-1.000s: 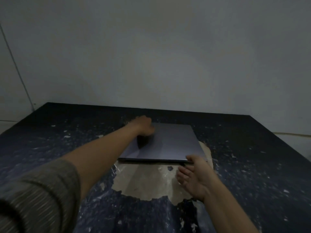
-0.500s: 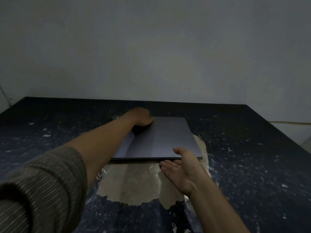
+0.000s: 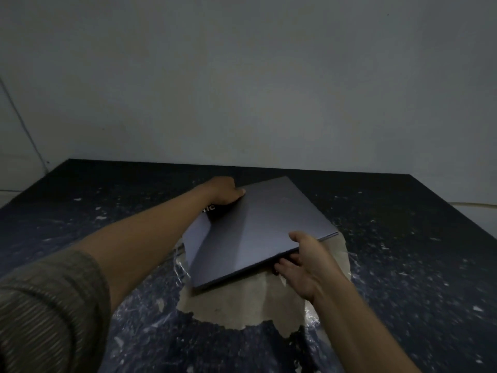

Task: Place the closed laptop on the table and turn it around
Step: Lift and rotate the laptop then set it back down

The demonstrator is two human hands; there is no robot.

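A closed dark grey laptop point(image 3: 258, 227) lies skewed on the dark speckled table point(image 3: 403, 238), its near edge running from lower left up to the right. My left hand point(image 3: 224, 192) grips its far left corner, arm stretched out over the table. My right hand point(image 3: 304, 262) holds the near edge, thumb on the lid and fingers curled under it. That near right side looks slightly lifted off the surface. White lettering shows on the lid beside my left wrist.
A pale worn patch point(image 3: 242, 300) where the table's dark covering is torn sits under and in front of the laptop. A plain grey wall point(image 3: 242, 90) stands right behind the table's far edge. The table's right edge point(image 3: 457, 211) drops off.
The laptop has rotated from square to skewed, its right side swinging away from me. My right hand went from open beside the near edge to gripping it. My left hand kept its corner.
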